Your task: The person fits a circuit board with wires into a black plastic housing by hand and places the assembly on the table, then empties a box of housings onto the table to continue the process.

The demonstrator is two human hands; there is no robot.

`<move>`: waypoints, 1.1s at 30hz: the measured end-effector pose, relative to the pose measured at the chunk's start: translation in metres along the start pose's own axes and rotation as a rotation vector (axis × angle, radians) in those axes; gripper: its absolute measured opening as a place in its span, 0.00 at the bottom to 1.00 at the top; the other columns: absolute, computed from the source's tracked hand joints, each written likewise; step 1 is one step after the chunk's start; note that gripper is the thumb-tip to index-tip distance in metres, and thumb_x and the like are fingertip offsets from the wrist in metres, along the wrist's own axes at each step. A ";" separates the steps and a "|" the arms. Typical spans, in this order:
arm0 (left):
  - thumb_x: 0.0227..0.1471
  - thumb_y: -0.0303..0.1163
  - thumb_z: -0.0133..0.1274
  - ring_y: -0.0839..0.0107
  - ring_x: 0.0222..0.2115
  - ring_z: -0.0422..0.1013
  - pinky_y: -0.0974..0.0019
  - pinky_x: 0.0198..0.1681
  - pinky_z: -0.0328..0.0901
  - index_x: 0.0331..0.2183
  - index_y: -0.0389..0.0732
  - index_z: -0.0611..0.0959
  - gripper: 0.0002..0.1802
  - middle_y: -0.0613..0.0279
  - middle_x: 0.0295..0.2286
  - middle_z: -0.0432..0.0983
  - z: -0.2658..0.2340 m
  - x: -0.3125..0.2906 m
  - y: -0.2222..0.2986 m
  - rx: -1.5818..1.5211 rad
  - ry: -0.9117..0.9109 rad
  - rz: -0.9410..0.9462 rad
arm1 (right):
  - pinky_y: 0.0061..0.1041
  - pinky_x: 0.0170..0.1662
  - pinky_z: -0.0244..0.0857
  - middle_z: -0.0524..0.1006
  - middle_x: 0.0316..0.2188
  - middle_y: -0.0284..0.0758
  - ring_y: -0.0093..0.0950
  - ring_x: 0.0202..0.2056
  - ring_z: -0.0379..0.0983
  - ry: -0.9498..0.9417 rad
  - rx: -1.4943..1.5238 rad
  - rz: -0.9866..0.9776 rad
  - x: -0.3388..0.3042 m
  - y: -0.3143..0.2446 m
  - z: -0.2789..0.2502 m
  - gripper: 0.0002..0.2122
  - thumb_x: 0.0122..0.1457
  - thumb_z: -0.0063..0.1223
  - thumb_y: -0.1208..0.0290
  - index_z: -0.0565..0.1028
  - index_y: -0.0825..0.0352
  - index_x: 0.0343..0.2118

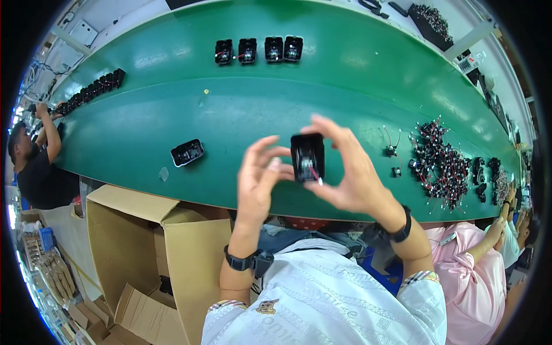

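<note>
Above the green table, a black plastic housing (307, 150) is held upright, its open side showing a small part and a short red wire inside. My right hand (355, 175) grips it, with the thumb at the lower edge and the fingers at the top. Beside its left edge is my left hand (257, 179), fingers spread and slightly blurred; whether its fingertips touch the housing is hard to see. Farther left, another black housing (188, 153) lies on the table. To the right are two small wired parts, one (391, 150) behind the other (397, 172).
A pile of wired black parts (440, 167) covers the table's right side. Several black housings (247, 52) stand at the back, and a row (92, 92) runs along the left. An open cardboard box (195, 253) stands at the near edge. Co-workers sit left and right.
</note>
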State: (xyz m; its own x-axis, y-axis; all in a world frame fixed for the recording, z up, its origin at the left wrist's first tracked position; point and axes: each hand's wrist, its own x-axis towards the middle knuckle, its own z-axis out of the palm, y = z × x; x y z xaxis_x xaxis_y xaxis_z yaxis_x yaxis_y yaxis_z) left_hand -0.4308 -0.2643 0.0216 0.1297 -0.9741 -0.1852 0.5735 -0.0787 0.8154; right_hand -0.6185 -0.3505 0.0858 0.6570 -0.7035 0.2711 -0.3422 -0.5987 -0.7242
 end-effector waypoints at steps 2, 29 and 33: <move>0.62 0.25 0.52 0.70 0.44 0.75 0.64 0.47 0.71 0.57 0.35 0.71 0.22 0.55 0.48 0.75 -0.024 0.005 0.004 0.467 0.240 0.355 | 0.36 0.53 0.68 0.74 0.57 0.41 0.39 0.55 0.72 0.015 -0.035 0.062 0.026 0.035 -0.002 0.45 0.43 0.71 0.73 0.62 0.64 0.67; 0.37 0.22 0.69 0.48 0.56 0.66 0.54 0.61 0.62 0.57 0.39 0.72 0.43 0.48 0.56 0.67 -0.041 0.008 -0.010 1.167 0.088 0.468 | 0.36 0.51 0.72 0.81 0.47 0.42 0.37 0.47 0.79 -0.118 -0.388 0.249 0.031 0.080 -0.123 0.21 0.53 0.66 0.67 0.79 0.66 0.50; 0.36 0.22 0.70 0.47 0.56 0.66 0.53 0.61 0.63 0.60 0.40 0.69 0.47 0.48 0.56 0.66 -0.008 0.013 -0.022 1.111 -0.096 0.424 | 0.32 0.40 0.74 0.84 0.33 0.39 0.34 0.33 0.82 -0.172 -0.533 0.533 -0.043 0.070 -0.151 0.16 0.52 0.67 0.66 0.82 0.67 0.42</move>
State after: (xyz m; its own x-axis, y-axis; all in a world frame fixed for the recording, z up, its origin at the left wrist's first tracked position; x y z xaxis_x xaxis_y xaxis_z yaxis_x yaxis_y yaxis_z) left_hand -0.4349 -0.2738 -0.0033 0.0519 -0.9749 0.2165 -0.5208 0.1586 0.8388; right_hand -0.7724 -0.4196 0.1196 0.3928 -0.9052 -0.1621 -0.8902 -0.3300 -0.3141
